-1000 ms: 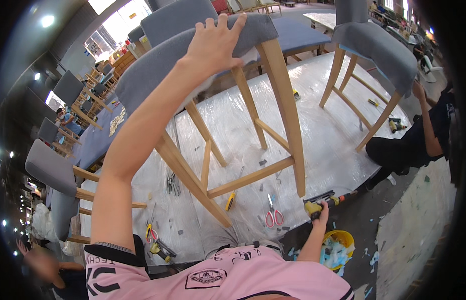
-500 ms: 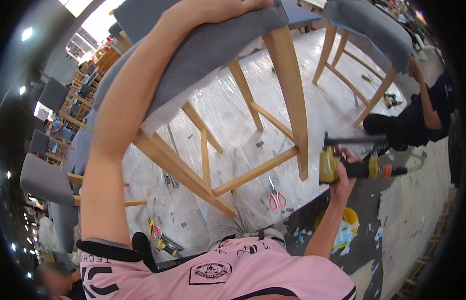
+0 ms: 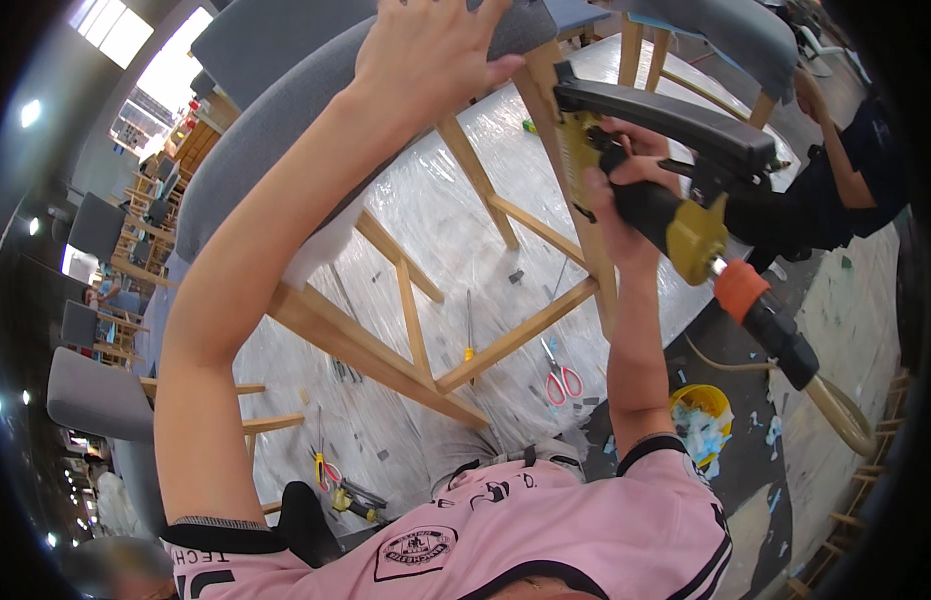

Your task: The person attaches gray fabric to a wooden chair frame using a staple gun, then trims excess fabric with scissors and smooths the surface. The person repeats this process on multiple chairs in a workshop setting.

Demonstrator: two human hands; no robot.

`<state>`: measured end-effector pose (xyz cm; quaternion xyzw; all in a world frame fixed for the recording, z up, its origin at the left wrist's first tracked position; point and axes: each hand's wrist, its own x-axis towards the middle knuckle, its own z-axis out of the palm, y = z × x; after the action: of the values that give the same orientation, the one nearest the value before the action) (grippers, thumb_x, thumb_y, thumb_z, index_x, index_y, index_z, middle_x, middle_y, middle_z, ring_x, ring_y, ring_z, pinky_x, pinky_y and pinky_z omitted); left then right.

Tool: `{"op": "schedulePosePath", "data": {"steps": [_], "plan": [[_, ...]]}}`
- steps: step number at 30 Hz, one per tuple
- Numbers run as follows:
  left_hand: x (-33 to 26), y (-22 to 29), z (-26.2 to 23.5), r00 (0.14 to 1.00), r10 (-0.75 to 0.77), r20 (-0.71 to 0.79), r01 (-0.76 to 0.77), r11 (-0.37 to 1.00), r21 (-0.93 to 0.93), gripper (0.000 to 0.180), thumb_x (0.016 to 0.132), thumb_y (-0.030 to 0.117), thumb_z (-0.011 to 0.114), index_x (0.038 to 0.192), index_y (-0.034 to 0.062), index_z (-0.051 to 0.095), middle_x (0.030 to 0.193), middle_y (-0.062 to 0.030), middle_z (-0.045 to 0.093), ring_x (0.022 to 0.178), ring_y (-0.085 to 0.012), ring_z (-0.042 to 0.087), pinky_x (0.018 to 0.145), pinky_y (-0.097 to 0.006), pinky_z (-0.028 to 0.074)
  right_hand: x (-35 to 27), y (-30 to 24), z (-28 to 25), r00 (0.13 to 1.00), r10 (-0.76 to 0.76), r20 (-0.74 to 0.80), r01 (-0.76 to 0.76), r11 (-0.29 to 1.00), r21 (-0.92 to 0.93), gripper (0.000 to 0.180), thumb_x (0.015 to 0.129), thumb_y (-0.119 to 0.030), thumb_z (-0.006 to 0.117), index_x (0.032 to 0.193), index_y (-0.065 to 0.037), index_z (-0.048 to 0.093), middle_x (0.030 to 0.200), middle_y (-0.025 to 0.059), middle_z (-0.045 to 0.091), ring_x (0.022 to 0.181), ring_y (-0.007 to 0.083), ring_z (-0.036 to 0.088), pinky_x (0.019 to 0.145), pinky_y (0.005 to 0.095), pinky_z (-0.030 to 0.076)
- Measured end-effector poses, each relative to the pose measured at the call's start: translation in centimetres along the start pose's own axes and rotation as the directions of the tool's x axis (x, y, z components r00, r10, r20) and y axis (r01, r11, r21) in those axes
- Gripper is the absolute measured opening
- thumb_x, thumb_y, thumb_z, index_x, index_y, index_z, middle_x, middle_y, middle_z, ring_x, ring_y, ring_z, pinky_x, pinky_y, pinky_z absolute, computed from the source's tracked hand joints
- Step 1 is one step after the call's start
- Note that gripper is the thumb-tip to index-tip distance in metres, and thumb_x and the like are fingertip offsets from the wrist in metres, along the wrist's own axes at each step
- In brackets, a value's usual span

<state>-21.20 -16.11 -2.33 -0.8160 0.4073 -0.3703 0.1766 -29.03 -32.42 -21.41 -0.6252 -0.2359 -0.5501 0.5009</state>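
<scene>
The chair (image 3: 315,150), grey-padded with a wooden frame, lies tipped over on the plastic-covered table (image 3: 455,230). The left hand (image 3: 425,55) presses flat, fingers spread, on its grey seat. The right hand (image 3: 620,190) is wrapped tight around a yellow and black nail gun (image 3: 665,140), its nose against the wooden leg (image 3: 575,200). Red-handled scissors (image 3: 560,378) lie on the table below.

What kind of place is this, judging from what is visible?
Most likely a furniture workshop. The right hand holds a pneumatic nail gun against a wooden chair frame, many grey upholstered chairs stand around, and the worktable is covered in plastic sheet.
</scene>
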Motion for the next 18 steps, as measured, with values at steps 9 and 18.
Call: {"op": "schedulePosePath", "data": {"steps": [9,18], "plan": [[-0.6,2.7,-1.1,0.998,0.028,0.055,-0.035,0.991,0.132,0.09,0.085,0.037,0.078,0.158,0.0062,0.036,0.14,-0.0269,0.051,0.115,-0.0381,0.057,0.092,-0.049,0.049,-0.9,0.6,2.3,0.994,0.104,-0.043,-0.099,0.989,0.108,0.023,0.079,0.001,0.075,0.083,-0.011,0.056,0.12,0.0081,0.067,0.108,0.024,0.066,0.099,0.0379,0.051],[-0.6,3.3,-0.2,0.998,0.043,-0.036,-0.034,0.977,0.21,0.09,0.082,0.027,0.078,0.158,0.0058,0.035,0.135,-0.0257,0.053,0.112,-0.0366,0.057,0.092,-0.049,0.048,-0.8,0.5,2.0,0.986,0.165,0.008,-0.165,0.986,0.03,0.039,0.077,0.005,0.07,0.113,-0.008,0.066,0.103,0.0037,0.069,0.08,0.0091,0.06,0.076,0.0252,0.054]]}}
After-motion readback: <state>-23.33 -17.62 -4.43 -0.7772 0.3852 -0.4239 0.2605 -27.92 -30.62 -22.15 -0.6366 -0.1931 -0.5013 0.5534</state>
